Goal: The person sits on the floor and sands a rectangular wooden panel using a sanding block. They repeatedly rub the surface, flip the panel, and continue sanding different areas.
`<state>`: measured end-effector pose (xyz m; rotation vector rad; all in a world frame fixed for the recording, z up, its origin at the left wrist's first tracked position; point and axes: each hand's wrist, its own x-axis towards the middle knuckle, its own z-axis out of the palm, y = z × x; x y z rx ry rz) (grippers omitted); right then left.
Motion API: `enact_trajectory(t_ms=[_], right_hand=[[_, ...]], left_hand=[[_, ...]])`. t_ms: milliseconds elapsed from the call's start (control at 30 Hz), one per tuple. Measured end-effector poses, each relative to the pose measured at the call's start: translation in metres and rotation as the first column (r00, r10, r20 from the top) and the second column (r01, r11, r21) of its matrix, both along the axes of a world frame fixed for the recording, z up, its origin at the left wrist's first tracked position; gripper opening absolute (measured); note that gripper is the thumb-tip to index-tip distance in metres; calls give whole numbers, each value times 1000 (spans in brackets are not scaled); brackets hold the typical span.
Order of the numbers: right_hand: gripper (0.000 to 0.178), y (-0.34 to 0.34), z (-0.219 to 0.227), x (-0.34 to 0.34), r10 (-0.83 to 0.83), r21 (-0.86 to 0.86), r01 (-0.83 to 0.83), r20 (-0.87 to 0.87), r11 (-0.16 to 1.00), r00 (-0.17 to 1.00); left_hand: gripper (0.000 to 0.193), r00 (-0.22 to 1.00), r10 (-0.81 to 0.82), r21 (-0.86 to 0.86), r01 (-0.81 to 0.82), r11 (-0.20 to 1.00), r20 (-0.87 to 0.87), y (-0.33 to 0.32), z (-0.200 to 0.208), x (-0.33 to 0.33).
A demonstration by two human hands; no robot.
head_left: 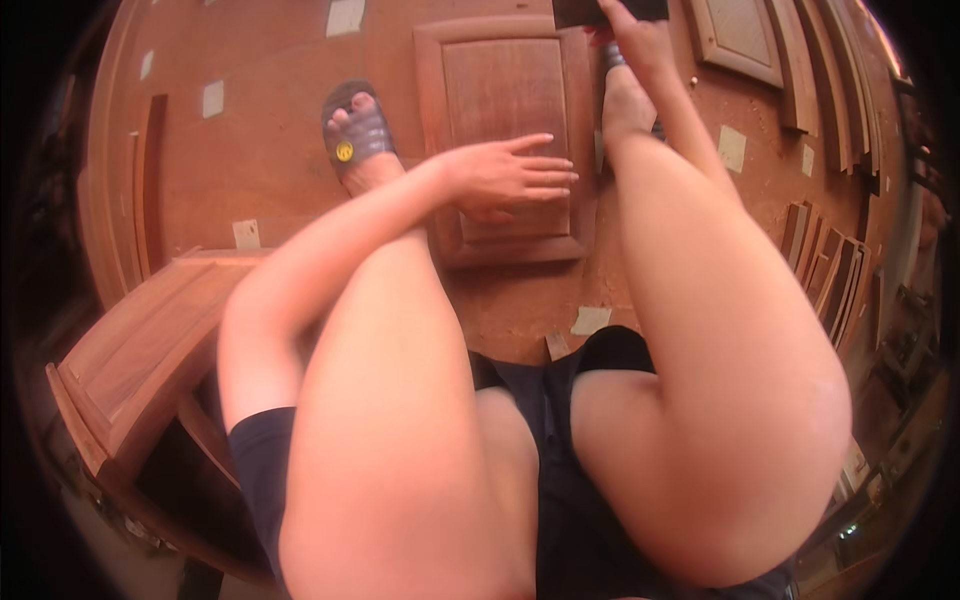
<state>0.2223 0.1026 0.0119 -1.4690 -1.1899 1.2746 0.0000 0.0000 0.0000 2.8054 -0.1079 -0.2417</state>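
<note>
While left fingers (548, 178) spread over the panel (505, 100) near a yellow-badged sandal (368, 130), whether right fingers (621, 15) pinch is unclear.

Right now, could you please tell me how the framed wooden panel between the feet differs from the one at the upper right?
The middle panel looks redder and darker, while the upper-right panel has a paler, tan centre. The middle panel shows both its near and far ends; the upper-right panel is cut off by the picture's top edge. Both are wooden, with a border framing a central field.
</note>
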Motion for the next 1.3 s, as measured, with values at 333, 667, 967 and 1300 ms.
enact_trajectory(t_ms=[333, 667, 967, 1300], right_hand=[[34, 0, 44, 27, -403, -83, 395, -248, 915, 881], [23, -97, 95, 68, -526, 191, 593, -308, 782, 793], [23, -246, 178, 146, -702, 381, 679, -101, 627, 705], [31, -384, 256, 179, -930, 200, 978, -345, 57, 125]], left_hand=[[89, 516, 851, 52, -857, 513, 103, 128, -4, 47], [84, 405, 875, 153, -914, 376, 265, 93, -10, 14], [63, 315, 904, -116, -926, 360, 289, 58, 3, -47], [41, -195, 976, -920, -357, -160, -94, 4, 128, -116]])
